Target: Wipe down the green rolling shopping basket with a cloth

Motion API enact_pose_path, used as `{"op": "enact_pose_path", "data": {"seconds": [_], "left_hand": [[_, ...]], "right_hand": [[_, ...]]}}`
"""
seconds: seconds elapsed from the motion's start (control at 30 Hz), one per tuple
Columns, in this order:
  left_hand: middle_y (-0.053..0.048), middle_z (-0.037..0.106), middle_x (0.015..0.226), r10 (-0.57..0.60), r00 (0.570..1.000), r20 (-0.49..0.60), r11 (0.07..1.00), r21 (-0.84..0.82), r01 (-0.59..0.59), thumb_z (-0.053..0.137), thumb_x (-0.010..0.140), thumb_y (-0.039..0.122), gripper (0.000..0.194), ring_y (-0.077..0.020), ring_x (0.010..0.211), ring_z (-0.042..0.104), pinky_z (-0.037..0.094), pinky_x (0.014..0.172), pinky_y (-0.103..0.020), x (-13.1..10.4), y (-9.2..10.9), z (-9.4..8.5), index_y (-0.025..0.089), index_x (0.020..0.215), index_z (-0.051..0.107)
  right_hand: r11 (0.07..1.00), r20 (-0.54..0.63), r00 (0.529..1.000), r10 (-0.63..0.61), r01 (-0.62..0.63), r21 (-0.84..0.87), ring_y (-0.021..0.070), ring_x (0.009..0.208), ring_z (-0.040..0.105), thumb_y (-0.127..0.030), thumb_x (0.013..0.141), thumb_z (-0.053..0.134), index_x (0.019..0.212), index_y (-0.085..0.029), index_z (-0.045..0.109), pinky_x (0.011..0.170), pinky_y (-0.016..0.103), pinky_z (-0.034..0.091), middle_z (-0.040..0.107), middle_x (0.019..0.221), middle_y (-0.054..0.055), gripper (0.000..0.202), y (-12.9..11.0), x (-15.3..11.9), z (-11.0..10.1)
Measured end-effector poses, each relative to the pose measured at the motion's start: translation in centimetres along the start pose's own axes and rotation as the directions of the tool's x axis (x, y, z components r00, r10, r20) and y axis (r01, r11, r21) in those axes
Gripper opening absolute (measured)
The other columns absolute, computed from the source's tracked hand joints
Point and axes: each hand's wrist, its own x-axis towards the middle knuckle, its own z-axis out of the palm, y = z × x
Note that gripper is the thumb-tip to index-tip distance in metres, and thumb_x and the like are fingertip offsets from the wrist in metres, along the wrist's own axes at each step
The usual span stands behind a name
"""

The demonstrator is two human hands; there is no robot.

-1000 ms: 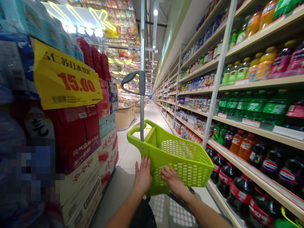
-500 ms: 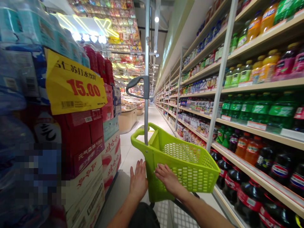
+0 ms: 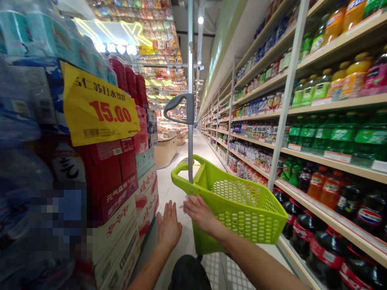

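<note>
A lime-green shopping basket (image 3: 242,209) with perforated sides stands in front of me, its long grey pole (image 3: 190,153) upright at its near left corner. On the pole sits a grey loop handle (image 3: 179,108). My left hand (image 3: 169,226) is open, fingers stretched, holding nothing, just left of the basket and apart from it. My right hand (image 3: 200,213) reaches across the basket's left end with its fingers extended. Whether its palm touches the green plastic I cannot tell. Its fingertips point past the basket's edge toward my left hand.
Stacked drink cartons (image 3: 121,225) rise close on the left, with a yellow price sign (image 3: 101,104) on them. Along the right run shelves of bottles, with large cola bottles (image 3: 325,241) at the bottom. A pale tiled aisle (image 3: 205,141) leads away between them.
My right hand has moved left along the basket, its fingertips now beyond the edge. My left hand has shifted left, away from the basket. The whole view has drifted slightly right.
</note>
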Motion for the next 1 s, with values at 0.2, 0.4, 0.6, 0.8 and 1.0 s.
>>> {"op": "enact_pose_path", "data": {"seconds": [0.2,0.4,0.6,0.8,1.0], "left_hand": [[-0.015,0.022,0.143,-0.010,1.000,-0.017,1.000,0.001,0.010,0.041,0.070,0.012,0.066,-0.0244,0.132,0.018,0.015,0.105,-0.050,0.5,0.1,-0.6,0.008,0.134,0.026],[-0.015,0.022,0.143,0.005,1.000,-0.020,1.000,-0.019,-0.006,0.040,0.070,0.011,0.066,-0.0243,0.132,0.019,0.013,0.105,-0.050,0.5,0.3,-0.4,0.007,0.134,0.026],[-0.013,0.022,0.144,0.066,0.997,-0.030,0.996,-0.051,-0.068,0.040,0.068,0.012,0.066,-0.0230,0.133,0.017,0.012,0.107,-0.048,0.5,2.7,-1.1,0.008,0.133,0.028],[-0.013,0.023,0.143,0.167,0.986,-0.027,0.983,-0.071,-0.168,0.039,0.066,0.009,0.068,-0.0233,0.133,0.018,0.012,0.107,-0.049,0.1,5.6,-0.4,0.009,0.133,0.029],[-0.010,0.019,0.145,0.281,0.959,0.026,0.955,-0.104,-0.276,0.040,0.065,0.012,0.071,-0.0230,0.134,0.014,0.010,0.107,-0.050,-0.7,9.8,-0.6,0.009,0.134,0.026]], "right_hand": [[0.998,0.005,1.000,0.025,-0.025,-0.055,0.0199,0.127,0.029,-0.019,0.089,0.041,0.109,-0.019,0.056,0.105,0.043,0.026,0.052,0.124,0.004,0.025,0.6,2.4,-0.7],[0.999,-0.010,1.000,0.004,-0.005,-0.033,0.0207,0.125,0.032,-0.021,0.089,0.041,0.111,-0.021,0.056,0.102,0.042,0.030,0.053,0.124,0.003,0.026,0.0,-1.6,-0.2],[0.981,-0.006,0.985,0.174,-0.174,-0.083,0.0233,0.127,0.031,-0.014,0.087,0.041,0.119,-0.020,0.051,0.102,0.046,0.029,0.050,0.127,0.006,0.034,3.1,-4.5,-1.2],[0.988,0.059,0.989,0.138,-0.133,-0.083,0.0216,0.124,0.035,-0.016,0.087,0.042,0.113,-0.022,0.055,0.101,0.043,0.032,0.055,0.121,0.005,0.030,3.0,-10.6,-0.6],[0.947,-0.030,0.956,0.291,-0.293,-0.136,0.0245,0.127,0.030,-0.009,0.085,0.039,0.119,-0.020,0.051,0.100,0.047,0.031,0.049,0.128,0.005,0.038,5.8,-12.5,-2.8]]}}
